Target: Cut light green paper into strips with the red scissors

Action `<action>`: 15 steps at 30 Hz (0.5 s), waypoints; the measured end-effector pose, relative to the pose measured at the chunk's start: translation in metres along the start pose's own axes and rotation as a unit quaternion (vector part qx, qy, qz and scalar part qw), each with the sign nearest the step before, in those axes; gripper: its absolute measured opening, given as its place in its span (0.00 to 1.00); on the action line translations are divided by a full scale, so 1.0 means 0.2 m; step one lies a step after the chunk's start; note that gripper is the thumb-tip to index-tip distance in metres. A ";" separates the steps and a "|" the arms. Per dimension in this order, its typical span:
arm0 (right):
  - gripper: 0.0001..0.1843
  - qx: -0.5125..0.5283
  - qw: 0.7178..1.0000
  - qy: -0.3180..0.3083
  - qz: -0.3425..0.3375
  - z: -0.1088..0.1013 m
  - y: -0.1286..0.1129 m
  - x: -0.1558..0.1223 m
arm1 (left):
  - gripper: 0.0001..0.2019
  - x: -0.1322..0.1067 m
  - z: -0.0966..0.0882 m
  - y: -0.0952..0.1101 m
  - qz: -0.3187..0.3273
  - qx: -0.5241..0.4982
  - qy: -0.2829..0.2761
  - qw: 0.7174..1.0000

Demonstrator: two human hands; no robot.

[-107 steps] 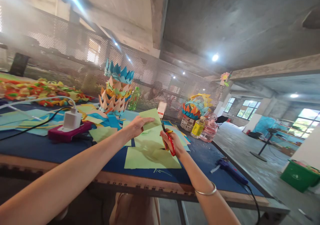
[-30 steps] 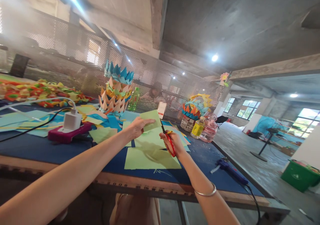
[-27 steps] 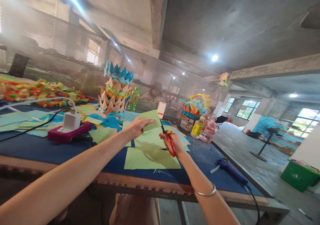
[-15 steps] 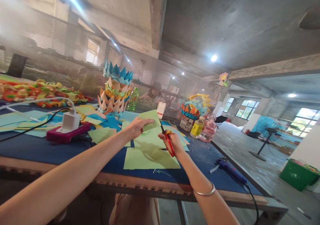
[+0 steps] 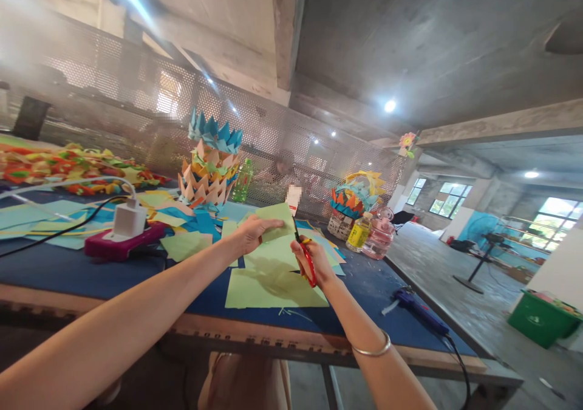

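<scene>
My left hand (image 5: 255, 231) is closed on a piece of light green paper (image 5: 279, 215), thumb on top, holding it raised above the table. In my right hand (image 5: 321, 261) are red-handled scissors (image 5: 308, 263), their dark blades pointing up at the right edge of that paper. Whether the blades are parted I cannot tell. Below both hands lie more light green sheets (image 5: 255, 288), one near the table's front edge. Thin green paper slivers (image 5: 291, 314) rest just in front of it.
On the blue-topped table (image 5: 204, 300) stand a magenta power strip (image 5: 104, 246), a stack of folded-paper crowns (image 5: 212, 167), a green bottle (image 5: 243, 180), a yellow-labelled bottle (image 5: 359, 232) and a pink jug (image 5: 379, 237). A blue glue gun (image 5: 421, 313) lies at right, its cable over the edge.
The green paper and my left hand have shifted slightly right, toward the scissors. The scissors have tilted a little, and the rest stays as it was.
</scene>
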State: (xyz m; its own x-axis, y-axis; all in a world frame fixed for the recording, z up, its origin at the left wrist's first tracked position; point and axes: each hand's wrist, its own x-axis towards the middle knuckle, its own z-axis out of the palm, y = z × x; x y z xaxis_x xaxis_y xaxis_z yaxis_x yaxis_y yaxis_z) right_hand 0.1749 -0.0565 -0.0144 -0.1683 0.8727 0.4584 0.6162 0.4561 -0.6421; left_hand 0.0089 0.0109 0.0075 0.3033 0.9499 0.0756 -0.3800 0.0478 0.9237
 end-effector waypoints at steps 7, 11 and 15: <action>0.31 0.019 1.000 -0.005 0.006 0.00 0.00 0.00 | 0.08 -0.01 0.01 -0.02 -0.011 0.013 -0.013 1.000; 0.31 0.015 1.000 -0.003 -0.003 0.00 0.00 0.00 | 0.07 -0.02 0.02 -0.02 -0.011 0.010 -0.018 1.000; 0.30 0.011 1.000 0.007 -0.014 -0.01 0.00 0.00 | 0.06 -0.02 0.02 -0.03 -0.013 0.011 -0.023 1.000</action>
State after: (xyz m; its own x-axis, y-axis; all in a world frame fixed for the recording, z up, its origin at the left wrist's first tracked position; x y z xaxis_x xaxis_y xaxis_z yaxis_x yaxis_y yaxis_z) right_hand 0.1762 -0.0565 -0.0137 -0.1741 0.8571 0.4849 0.5944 0.4841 -0.6421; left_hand 0.0134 0.0050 0.0039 0.3534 0.9330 0.0682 -0.3525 0.0653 0.9335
